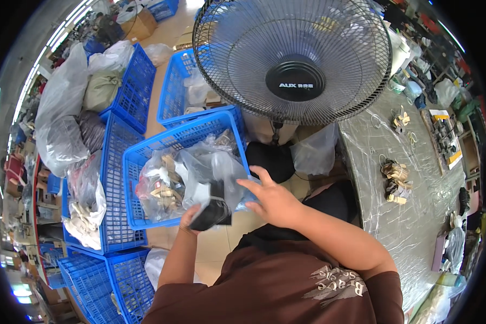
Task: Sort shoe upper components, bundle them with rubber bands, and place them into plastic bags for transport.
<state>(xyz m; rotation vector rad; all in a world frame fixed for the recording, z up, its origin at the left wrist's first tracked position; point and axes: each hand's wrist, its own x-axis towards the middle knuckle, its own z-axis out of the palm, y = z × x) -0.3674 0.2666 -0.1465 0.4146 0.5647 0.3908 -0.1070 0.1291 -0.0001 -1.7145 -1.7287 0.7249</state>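
While the bare left hand (189, 219) grips a flat-sided black bundle with a thin pale band (210, 215), the bare right hand (276, 202) spreads beside it

As we look at the centre of the frame, we judge the step in hand to be handling the bundle one-handed, where it overlaps the near rim of a bright blue, lattice-sided plastic crate (128, 189). The next move, we think, calls for a steady left grip and for right fingers that close without snagging the crumpled, clear plastic bag (200, 164) behind the bundle.

The bundle lies to the left of the right fingertips and a little lower in the frame, apart from them. The left fingers are closed about its left end; how they sit beneath it we cannot tell. The right fingers are well parted and seem to hold nothing, though we cannot tell whether their tips brush the bag. Left of centre, we see small tan pieces (165, 193) inside the crate.
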